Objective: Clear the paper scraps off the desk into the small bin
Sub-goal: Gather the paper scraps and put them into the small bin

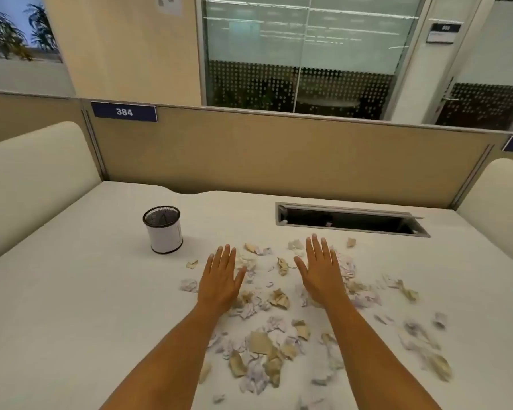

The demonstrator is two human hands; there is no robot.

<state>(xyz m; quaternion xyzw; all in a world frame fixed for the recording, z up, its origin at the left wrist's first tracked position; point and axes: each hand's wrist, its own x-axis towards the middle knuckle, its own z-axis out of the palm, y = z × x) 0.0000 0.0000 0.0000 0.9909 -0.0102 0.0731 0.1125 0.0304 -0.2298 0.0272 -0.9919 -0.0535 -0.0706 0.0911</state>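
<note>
Several crumpled white and tan paper scraps lie scattered over the middle and right of the white desk. A small bin, white-sided with a black mesh rim, stands upright at the left, apart from the scraps. My left hand is flat with straight fingers over the left part of the pile, palm down. My right hand is flat in the same way over the right part. Neither hand holds anything. Some scraps are hidden under my palms and forearms.
An open cable slot is cut into the desk behind the scraps. A tan partition with a label reading 384 closes the back. Cream side panels flank the desk left and right.
</note>
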